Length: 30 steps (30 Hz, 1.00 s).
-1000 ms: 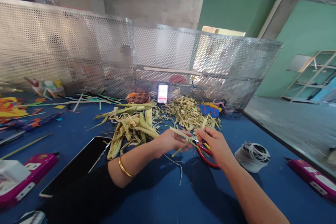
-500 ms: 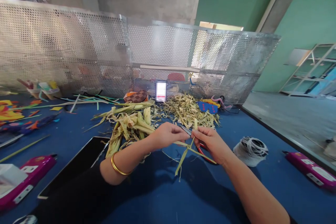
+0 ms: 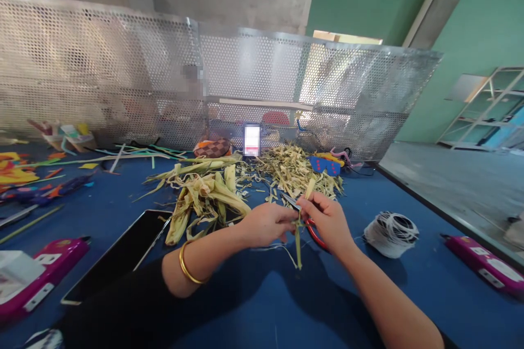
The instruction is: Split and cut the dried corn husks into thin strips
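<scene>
Over the blue table, my left hand (image 3: 268,223) and my right hand (image 3: 329,221) meet on a bundle of corn husk strips (image 3: 298,248). One strip end hangs below my fingers and another sticks up above my right thumb. Right fingers pinch the strips near their crossing; left fingers are closed at the same spot, their tips partly hidden. Beneath my hands lie scissors (image 3: 315,237) with red handles, blades pointing away to the left. A thin white string (image 3: 282,246) trails under the strips. Whole corn husks (image 3: 204,196) lie beyond my left hand.
Behind my hands spreads a heap of shredded husk (image 3: 292,166). A ball of white string (image 3: 392,234) stands to the right, near a magenta power strip (image 3: 485,264). A dark tablet-like device (image 3: 118,253) lies left. A perforated metal screen (image 3: 254,76) closes the table's far side.
My left hand has moved slightly down and right, closer to my right hand. The husk strips, spread crosswise before, now hang together more upright.
</scene>
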Available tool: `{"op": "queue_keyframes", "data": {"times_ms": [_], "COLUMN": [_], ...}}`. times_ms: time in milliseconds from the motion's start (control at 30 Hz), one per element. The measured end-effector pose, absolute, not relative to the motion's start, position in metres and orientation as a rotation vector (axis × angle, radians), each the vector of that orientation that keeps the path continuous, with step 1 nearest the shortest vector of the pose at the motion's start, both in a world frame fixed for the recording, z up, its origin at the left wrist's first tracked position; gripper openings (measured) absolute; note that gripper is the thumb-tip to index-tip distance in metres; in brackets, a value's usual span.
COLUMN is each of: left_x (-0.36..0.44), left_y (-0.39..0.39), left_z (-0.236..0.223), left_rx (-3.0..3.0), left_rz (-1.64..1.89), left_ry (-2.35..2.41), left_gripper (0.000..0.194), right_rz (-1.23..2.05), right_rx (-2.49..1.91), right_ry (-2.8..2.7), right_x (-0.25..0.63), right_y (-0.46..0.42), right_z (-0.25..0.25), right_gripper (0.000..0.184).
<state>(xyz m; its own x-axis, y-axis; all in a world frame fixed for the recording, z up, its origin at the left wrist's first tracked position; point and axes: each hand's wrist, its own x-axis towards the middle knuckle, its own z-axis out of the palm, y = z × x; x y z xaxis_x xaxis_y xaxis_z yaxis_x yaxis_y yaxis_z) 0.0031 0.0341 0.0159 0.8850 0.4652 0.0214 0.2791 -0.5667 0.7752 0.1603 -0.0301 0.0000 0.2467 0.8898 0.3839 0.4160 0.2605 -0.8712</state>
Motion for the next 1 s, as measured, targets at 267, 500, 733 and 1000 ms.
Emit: {"op": "queue_keyframes", "data": {"times_ms": [267,500,733,1000], "left_x": [0.014,0.01,0.012,0.014], "left_y": [0.023,0.024,0.029,0.029], "left_z": [0.0,-0.001,0.004,0.009], "left_rx": [1.799,1.932,1.664,1.176], "left_rz": [0.37,0.399,0.511,0.62], "left_ry": [0.585,0.746,0.894,0.923], "left_gripper": [0.027,0.025,0.033,0.024], "right_rz": [0.398,0.41,0.209,-0.501], "right_rx": [-1.292,-1.3,-1.337,-1.269], "right_ry": [-1.588,-1.374,-1.418,-1.882], "right_x": [0.154,0.157,0.159,0.14], "right_y": [-0.035,-0.037,-0.043,-0.045], "right_z": [0.005,0.01,0.008,0.0], "right_gripper": [0.022,0.022,0.012,0.017]}}
